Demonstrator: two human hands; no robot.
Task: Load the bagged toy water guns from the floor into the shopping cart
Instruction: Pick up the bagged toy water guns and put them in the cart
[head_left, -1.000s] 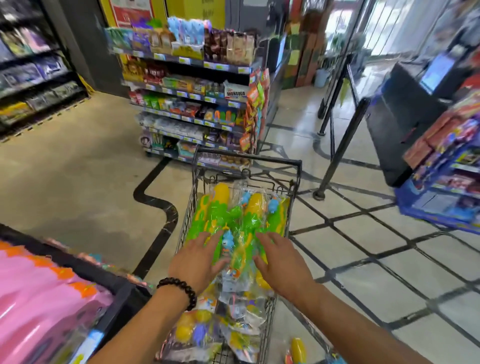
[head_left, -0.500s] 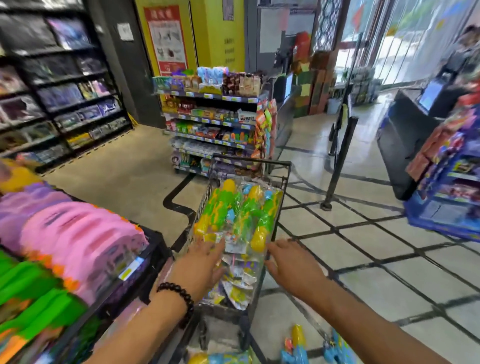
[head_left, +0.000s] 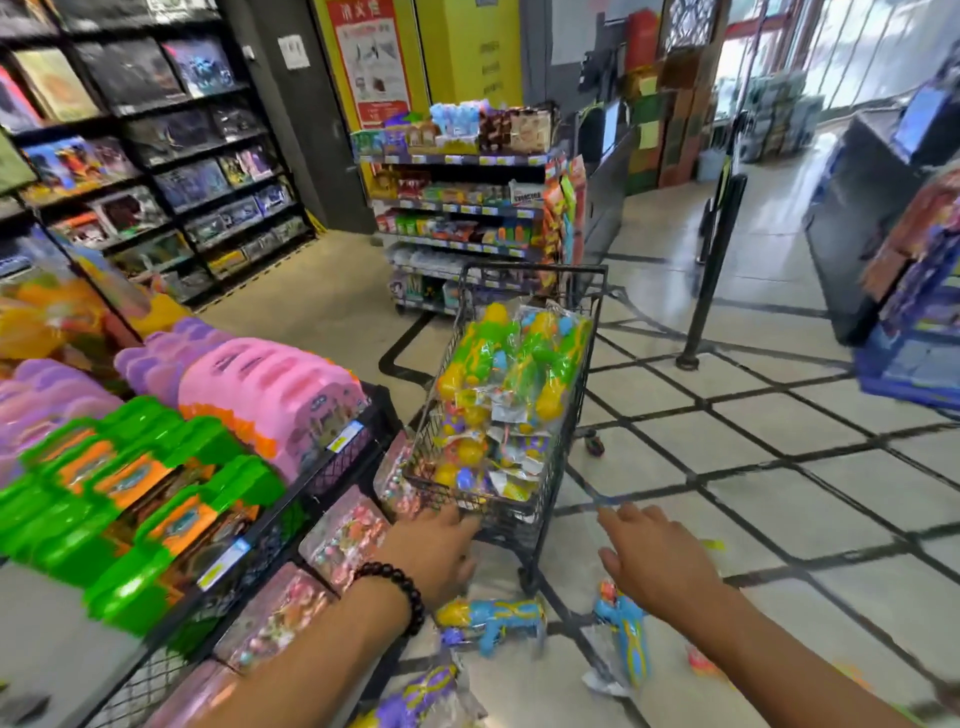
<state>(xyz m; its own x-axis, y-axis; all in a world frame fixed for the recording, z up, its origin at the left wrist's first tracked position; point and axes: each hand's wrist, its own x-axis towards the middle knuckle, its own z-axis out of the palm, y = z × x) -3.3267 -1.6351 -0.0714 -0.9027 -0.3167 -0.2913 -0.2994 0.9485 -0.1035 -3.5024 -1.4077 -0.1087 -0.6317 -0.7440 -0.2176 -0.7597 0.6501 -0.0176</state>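
A black wire shopping cart (head_left: 586, 332) stands ahead on the tiled floor, filled with bagged green and yellow toy water guns (head_left: 511, 358). On the floor in front of it lie a bagged blue and yellow water gun (head_left: 493, 616), a second blue one (head_left: 626, 639) to its right, and a purple one (head_left: 415, 696) nearer me. My left hand (head_left: 434, 553), with a black bead bracelet on the wrist, hovers at the cart's near left corner and holds nothing. My right hand (head_left: 649, 558) is out over the floor right of the cart, fingers spread and empty.
A low black display rack (head_left: 358, 447) with pink, purple and green toy packs runs along my left. A snack shelf (head_left: 467, 208) stands beyond the cart. A black barrier post (head_left: 714, 270) and a blue display (head_left: 914, 332) are to the right.
Both hands have come off the bagged guns in the cart and drawn back toward me. The view has pulled back, and the guns on the floor have come into sight.
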